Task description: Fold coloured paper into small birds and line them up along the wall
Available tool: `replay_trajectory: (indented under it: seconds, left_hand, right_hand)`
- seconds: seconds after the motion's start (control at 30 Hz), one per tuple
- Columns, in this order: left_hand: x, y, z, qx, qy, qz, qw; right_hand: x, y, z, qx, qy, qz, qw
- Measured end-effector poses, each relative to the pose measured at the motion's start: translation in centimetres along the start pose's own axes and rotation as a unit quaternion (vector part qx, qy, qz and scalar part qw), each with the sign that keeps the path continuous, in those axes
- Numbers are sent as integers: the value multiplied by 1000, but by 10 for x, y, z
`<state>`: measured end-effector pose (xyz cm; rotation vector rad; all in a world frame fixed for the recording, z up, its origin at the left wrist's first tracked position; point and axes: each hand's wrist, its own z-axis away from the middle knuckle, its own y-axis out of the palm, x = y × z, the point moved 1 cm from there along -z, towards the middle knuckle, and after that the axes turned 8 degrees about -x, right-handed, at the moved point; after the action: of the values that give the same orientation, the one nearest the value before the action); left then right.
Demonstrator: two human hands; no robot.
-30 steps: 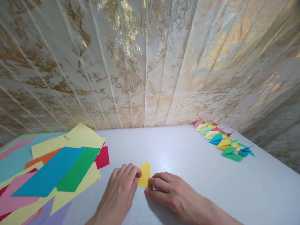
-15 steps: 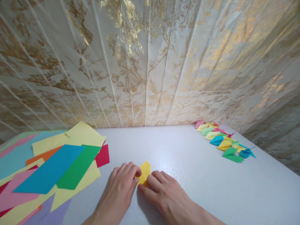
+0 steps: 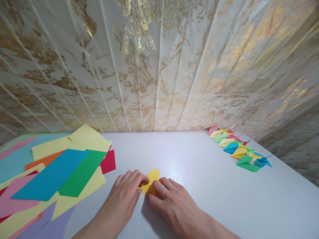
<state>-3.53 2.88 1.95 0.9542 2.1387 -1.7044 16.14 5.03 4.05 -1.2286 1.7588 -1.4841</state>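
Observation:
A small folded piece of yellow paper (image 3: 152, 176) is between my two hands, low in the middle of the head view. My left hand (image 3: 127, 191) pinches its left edge between thumb and curled fingers. From the right, my right hand (image 3: 171, 200) presses on the paper's lower right part with bent fingers and thumb. The fingers cover much of the paper, so its lower folds are hidden. Its upper point sticks out between the hands.
A loose pile of coloured paper sheets (image 3: 74, 172) covers the table's left side. Several folded paper figures (image 3: 239, 153) stand in rows at the right. Behind the white table (image 3: 199, 172) hangs a gold-patterned curtain (image 3: 149, 83).
My left hand has shifted slightly left and down, and my right fingers lie further over the yellow paper. More of the paper shows toward the left hand. The view has tilted a little.

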Motion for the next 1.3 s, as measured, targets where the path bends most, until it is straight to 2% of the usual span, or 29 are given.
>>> replay_trajectory:
  seconds: [0.17,0.27,0.43,0.6,0.7,0.8,0.93,1.03,1.13,1.3]
  left_hand:
    - [-6,-4,-2,3,-2,-9,1000]
    - [-9,-6,-2,10,12,-14,1000]
    - [-5,-9,-5,-35,90,-45,994]
    - [-2,-15,-12,-57,157,-118,979]
    - [-5,-16,-10,-58,135,-146,978]
    - [-9,-10,-2,-52,106,-137,984]
    - [-6,3,7,-74,92,-110,987]
    - [-5,7,7,-68,72,-42,994]
    - [-8,5,6,-30,59,29,997]
    - [-13,0,2,5,75,84,994]
  right_hand:
    - [-5,-4,4,-2,6,-24,1000]
    - [-12,-9,8,-31,-11,-67,997]
    - [-29,-13,8,-101,16,-137,985]
    - [-30,-8,3,-76,48,-125,988]
    - [-22,-7,3,-65,84,-98,989]
    - [-13,-7,5,-74,112,-104,986]
    - [-8,-9,7,-83,129,-175,973]
    - [-13,-14,6,-92,139,-254,953]
    - [-23,-21,5,-108,121,-275,948]
    - [-34,-23,4,-58,66,-269,959]
